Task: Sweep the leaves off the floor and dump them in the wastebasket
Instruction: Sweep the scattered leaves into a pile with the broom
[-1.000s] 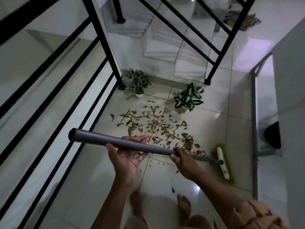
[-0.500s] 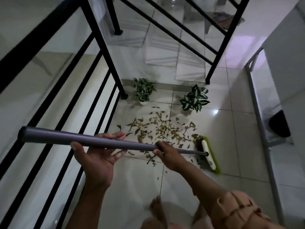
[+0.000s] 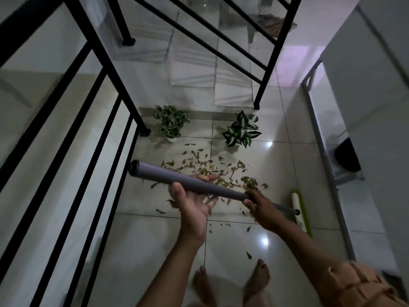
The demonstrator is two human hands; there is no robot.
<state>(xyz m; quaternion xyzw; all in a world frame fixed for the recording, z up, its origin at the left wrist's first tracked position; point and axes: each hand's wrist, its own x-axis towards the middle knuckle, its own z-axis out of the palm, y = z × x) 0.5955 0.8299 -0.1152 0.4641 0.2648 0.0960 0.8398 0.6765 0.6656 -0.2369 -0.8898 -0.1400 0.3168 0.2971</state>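
Observation:
Dry brown and green leaves (image 3: pixel 221 173) lie scattered on the glossy white tiled floor (image 3: pixel 155 251), in front of two potted plants. I hold a broom by its grey handle (image 3: pixel 177 179), which runs across the view from upper left to lower right. My left hand (image 3: pixel 194 202) cups the handle from below, fingers loosely curled around it. My right hand (image 3: pixel 262 208) grips it lower down. The broom's white and green head (image 3: pixel 298 209) rests on the floor to the right of the leaf pile. A dark wastebasket (image 3: pixel 347 156) shows partly at the right, behind a metal frame.
Black stair railings (image 3: pixel 106 120) run along the left and across the top. Two small potted plants (image 3: pixel 171 124) (image 3: pixel 241 130) stand at the far edge of the leaves. A grey metal frame (image 3: pixel 325 151) and a white wall close the right side. My bare feet (image 3: pixel 232 282) are below.
The broom head swept left into the leaves, then swung back out to the right of the pile. The handle's top end came back toward the middle. The leaves bunched slightly leftward.

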